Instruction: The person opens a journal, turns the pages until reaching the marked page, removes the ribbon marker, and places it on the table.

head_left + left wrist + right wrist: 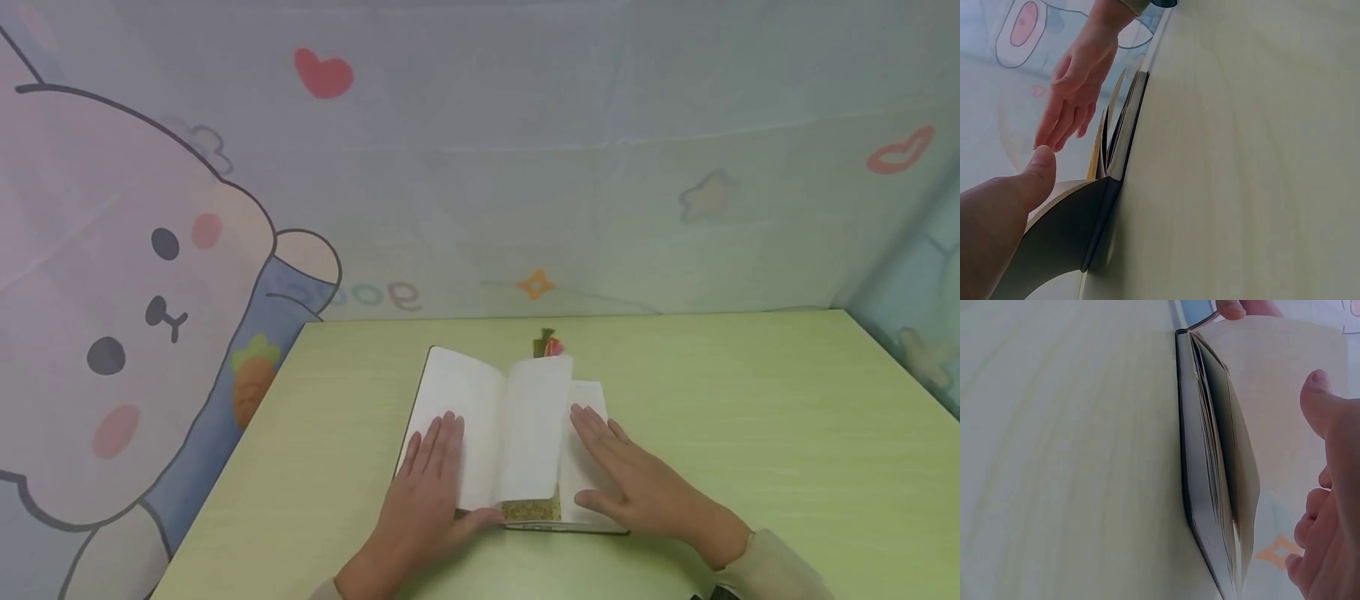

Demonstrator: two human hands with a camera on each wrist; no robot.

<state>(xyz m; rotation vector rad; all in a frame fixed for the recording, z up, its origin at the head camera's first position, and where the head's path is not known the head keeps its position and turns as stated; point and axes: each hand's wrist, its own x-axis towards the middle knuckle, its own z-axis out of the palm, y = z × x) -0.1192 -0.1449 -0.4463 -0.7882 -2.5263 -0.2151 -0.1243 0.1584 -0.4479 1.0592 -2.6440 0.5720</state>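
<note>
An open notebook (483,383) with a dark cover and blank whitish pages lies on the table. My left hand (423,496) rests flat on its left page, fingers straight and thumb toward the lower middle edge. Loose pages (534,425) stand partly lifted in the middle, with a gold patterned sheet (531,509) showing beneath them. Over the right page is my right hand (637,487), fingers extended and thumb spread. In the right wrist view, that hand (1335,494) is beside the raised pages (1244,469), holding nothing. A green and red tassel (549,343) pokes out beyond the top edge.
The light green table (750,400) extends around the notebook on all sides. Behind it hangs a pale curtain (525,183) printed with a large bear, hearts and stars. A dark band (723,593) is at the right wrist.
</note>
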